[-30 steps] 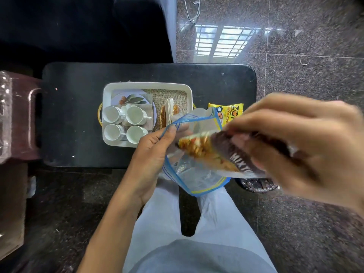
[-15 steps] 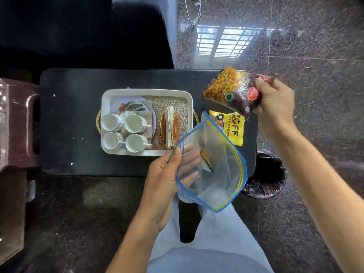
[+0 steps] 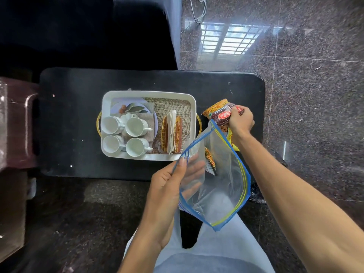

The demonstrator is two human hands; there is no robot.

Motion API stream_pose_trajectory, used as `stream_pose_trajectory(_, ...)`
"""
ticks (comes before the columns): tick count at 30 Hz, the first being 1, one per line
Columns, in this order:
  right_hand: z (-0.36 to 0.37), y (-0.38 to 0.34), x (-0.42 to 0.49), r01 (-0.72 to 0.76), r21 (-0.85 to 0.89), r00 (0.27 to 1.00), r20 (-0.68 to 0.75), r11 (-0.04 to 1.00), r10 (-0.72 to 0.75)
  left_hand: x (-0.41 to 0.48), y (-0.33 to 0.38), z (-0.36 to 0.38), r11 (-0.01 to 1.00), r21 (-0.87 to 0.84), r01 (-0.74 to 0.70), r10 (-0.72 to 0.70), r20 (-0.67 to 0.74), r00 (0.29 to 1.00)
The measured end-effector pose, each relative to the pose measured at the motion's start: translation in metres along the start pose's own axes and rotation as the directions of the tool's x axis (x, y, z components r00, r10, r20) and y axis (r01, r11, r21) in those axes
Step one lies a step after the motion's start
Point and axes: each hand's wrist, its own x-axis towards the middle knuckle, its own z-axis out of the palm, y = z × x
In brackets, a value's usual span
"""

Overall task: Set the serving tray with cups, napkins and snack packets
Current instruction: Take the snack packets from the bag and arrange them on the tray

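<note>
Serving tray (image 3: 149, 93), white and rectangular, sits on a black table (image 3: 78, 115), left of centre. Four white cups (image 3: 136, 127) stand upright in its left half in a two-by-two block, handles to the right, partly on a leaf-patterned plate (image 3: 134, 108). Folded napkins (image 3: 171, 133) stand on edge in a gold wire holder (image 3: 164, 133) in the right half.

Right hand (image 3: 241, 120) is over the table just beside the tray's right edge, fingers curled round one end of a mixture packet (image 3: 218, 113), dark red and orange. Whether the packet touches the table cannot be told. A yellow packet (image 3: 233, 143) lies on the table under that wrist, mostly hidden.

Left hand (image 3: 167, 186) holds a clear zip bag (image 3: 220, 184) with a blue and yellow seal in front of the table's near edge, mouth gaping. The thumb presses the outside of the rim, and the fingers show nearly straight through the plastic. An orange packet (image 3: 209, 160) also shows through the bag. Whether it lies inside cannot be told.
</note>
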Motion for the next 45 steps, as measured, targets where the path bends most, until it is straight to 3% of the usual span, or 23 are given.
stream_pose_trajectory(7, -0.010, 0.010, 0.000, 0.047, -0.073, 0.998, 0.039, 0.996, -0.044, 0.001, -0.002, 0.004, 1.000, 0.012, -0.007, 0.007, 0.015, 1.000)
stream_pose_trajectory(11, -0.041, -0.002, -0.016, 0.226, -0.171, 0.974, 0.021, 0.959, -0.226, 0.000, -0.003, 0.002, 0.999, 0.019, -0.028, 0.027, 0.020, 0.999)
stream_pose_trajectory(13, -0.069, -0.019, -0.040, 0.401, -0.115, 0.916, 0.028, 0.909, -0.401, -0.001, -0.003, 0.001, 0.999, 0.018, -0.040, 0.040, 0.019, 0.999)
stream_pose_trajectory(15, -0.102, -0.038, -0.077, 0.622, -0.040, 0.783, 0.056, 0.782, -0.620, -0.002, -0.004, 0.001, 0.998, 0.028, -0.054, 0.053, 0.019, 0.998)
stream_pose_trajectory(16, -0.119, -0.044, -0.098, 0.729, -0.018, 0.681, 0.115, 0.684, -0.723, -0.003, -0.004, 0.001, 0.998, 0.032, -0.061, 0.060, 0.020, 0.998)
stream_pose_trajectory(18, -0.147, -0.051, -0.138, 0.892, 0.034, 0.405, 0.381, 0.450, -0.831, -0.006, -0.004, 0.003, 0.996, 0.043, -0.074, 0.073, 0.028, 0.997)
stream_pose_trajectory(19, -0.156, -0.051, -0.153, 0.930, 0.061, 0.266, 0.570, 0.363, -0.778, -0.008, -0.005, 0.004, 0.995, 0.053, -0.083, 0.082, 0.033, 0.996)
stream_pose_trajectory(21, -0.163, -0.047, -0.174, 0.983, 0.051, 0.044, 0.870, 0.179, -0.492, -0.013, -0.007, 0.006, 0.990, 0.088, -0.109, 0.105, 0.046, 0.993)
stream_pose_trajectory(23, -0.160, -0.039, -0.186, 0.995, 0.043, -0.061, 0.975, -0.087, -0.214, -0.020, -0.011, 0.007, 0.981, 0.139, -0.137, 0.130, 0.062, 0.990)
stream_pose_trajectory(27, -0.143, -0.026, -0.197, 0.934, 0.106, -0.112, 0.994, -0.342, 0.003, -0.034, -0.017, 0.006, 0.952, 0.244, -0.183, 0.164, 0.094, 0.982)
stream_pose_trajectory(29, -0.129, -0.012, -0.201, 0.899, 0.071, -0.037, 0.995, -0.433, 0.087, -0.038, -0.017, 0.005, 0.942, 0.277, -0.188, 0.171, 0.083, 0.982)
stream_pose_trajectory(32, -0.109, 0.012, -0.202, 0.777, -0.042, 0.126, 0.988, -0.628, 0.090, -0.044, -0.021, 0.004, 0.935, 0.303, -0.187, 0.174, 0.069, 0.982)
stream_pose_trajectory(34, -0.099, 0.023, -0.202, 0.639, 0.008, 0.168, 0.974, -0.769, 0.150, -0.049, -0.023, 0.004, 0.938, 0.298, -0.178, 0.163, 0.075, 0.984)
stream_pose_trajectory(36, -0.089, 0.032, -0.197, 0.590, 0.047, 0.207, 0.956, -0.806, 0.207, -0.052, -0.025, 0.003, 0.946, 0.275, -0.174, 0.155, 0.089, 0.984)
stream_pose_trajectory(38, -0.083, 0.037, -0.189, 0.583, 0.061, 0.186, 0.961, -0.810, 0.206, -0.053, -0.026, 0.001, 0.945, 0.266, -0.190, 0.170, 0.097, 0.981)
stream_pose_trajectory(45, -0.076, 0.027, -0.170, 0.638, 0.149, -0.066, 0.988, -0.756, 0.139, -0.052, -0.035, -0.007, 0.920, 0.281, -0.275, 0.262, 0.081, 0.962)
